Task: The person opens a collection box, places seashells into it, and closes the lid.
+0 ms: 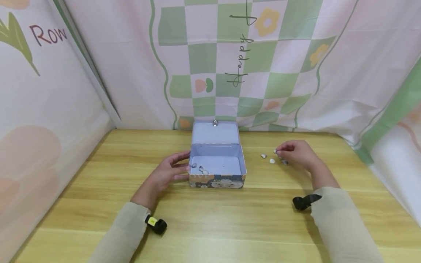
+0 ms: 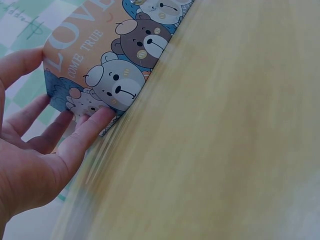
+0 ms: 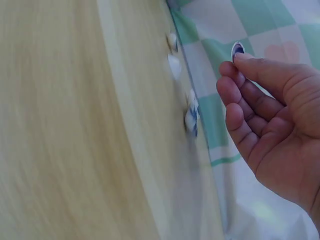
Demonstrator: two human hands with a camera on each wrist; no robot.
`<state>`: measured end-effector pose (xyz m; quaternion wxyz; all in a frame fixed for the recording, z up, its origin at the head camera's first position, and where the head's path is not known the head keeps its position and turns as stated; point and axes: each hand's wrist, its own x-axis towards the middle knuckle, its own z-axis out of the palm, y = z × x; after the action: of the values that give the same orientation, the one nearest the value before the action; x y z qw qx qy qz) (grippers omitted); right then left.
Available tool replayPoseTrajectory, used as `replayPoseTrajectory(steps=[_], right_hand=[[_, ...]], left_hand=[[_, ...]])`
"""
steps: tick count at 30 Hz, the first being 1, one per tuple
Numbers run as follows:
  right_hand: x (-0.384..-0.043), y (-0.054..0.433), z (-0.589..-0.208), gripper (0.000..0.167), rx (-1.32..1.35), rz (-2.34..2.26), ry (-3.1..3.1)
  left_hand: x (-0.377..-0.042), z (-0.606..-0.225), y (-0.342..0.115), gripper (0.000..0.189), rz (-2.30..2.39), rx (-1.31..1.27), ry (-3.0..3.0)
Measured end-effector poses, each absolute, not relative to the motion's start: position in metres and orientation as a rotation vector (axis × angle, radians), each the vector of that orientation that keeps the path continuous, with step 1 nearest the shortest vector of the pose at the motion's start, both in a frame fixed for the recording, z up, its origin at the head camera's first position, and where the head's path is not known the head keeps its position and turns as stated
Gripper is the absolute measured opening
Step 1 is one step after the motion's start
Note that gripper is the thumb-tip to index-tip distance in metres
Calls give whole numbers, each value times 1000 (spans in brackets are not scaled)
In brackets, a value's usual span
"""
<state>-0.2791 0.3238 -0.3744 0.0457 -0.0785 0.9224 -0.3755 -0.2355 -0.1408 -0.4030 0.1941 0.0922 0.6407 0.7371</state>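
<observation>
A tin box (image 1: 217, 181) with a bear print stands on the table, its lid (image 1: 215, 132) raised at the back. Several small seashells (image 1: 205, 172) lie inside at the front left. My left hand (image 1: 167, 171) rests against the box's left side, its fingers spread over the corner; one finger (image 2: 95, 127) overlaps the printed front in the left wrist view. To the right of the box, my right hand (image 1: 297, 155) pinches a small seashell (image 3: 237, 49) between thumb and forefinger, above the table. Beneath and beside it lie several more shells (image 1: 272, 160).
The wood-grain table (image 1: 210, 226) runs back to a checked, printed curtain (image 1: 230, 65). A pale printed cloth wall (image 1: 49, 109) closes the left side, and another curtain (image 1: 404, 146) hangs on the right. Black cameras are strapped to both wrists.
</observation>
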Motion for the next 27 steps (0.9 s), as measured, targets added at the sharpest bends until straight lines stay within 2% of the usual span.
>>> replayPoseTrajectory(steps=[27], right_hand=[[-269, 262, -358, 30, -421, -1481, 2642]], left_hand=[[-236, -401, -141, 69, 2072, 259, 1779]])
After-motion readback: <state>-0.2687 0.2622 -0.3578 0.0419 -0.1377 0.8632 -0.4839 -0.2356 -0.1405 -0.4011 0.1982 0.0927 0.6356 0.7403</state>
